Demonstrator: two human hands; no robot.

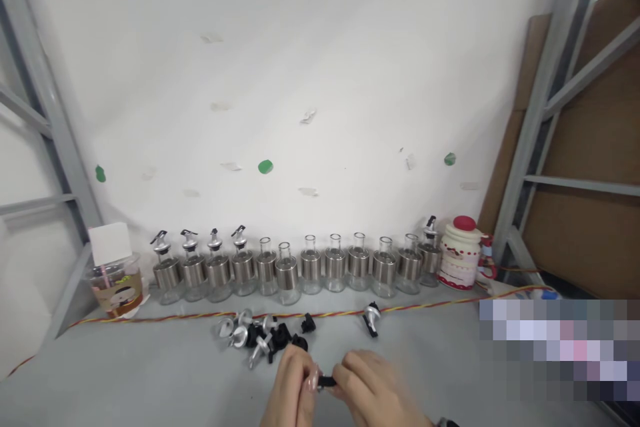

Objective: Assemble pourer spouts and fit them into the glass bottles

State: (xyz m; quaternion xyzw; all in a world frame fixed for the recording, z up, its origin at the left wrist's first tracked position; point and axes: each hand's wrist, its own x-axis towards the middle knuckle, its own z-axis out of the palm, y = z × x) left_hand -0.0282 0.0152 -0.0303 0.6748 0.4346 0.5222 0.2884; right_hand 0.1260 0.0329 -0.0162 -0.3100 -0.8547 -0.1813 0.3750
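Low in the view my left hand [295,383] and my right hand [367,383] meet, fingers closed around a small black pourer part [326,381]. Fingers cover most of it, so its full shape is hidden. Just beyond my left hand lies a loose pile of silver pourer tops [261,349] and black plastic pieces [281,335]. One silver pourer top with a black lever [371,320] rests apart, beyond my right hand. Along the wall stand several open-necked glass bottles [335,263] with steel bands. Others, such as a bottle [167,275] at the left end, carry pourers.
A twisted red and yellow wire [200,315] runs across the grey tabletop [150,373]. At left is a plastic drink cup [117,290]; at right, a cream jar with a red lid [459,257]. Metal frame posts [530,120] flank the table, and a blurred patch covers the right side.
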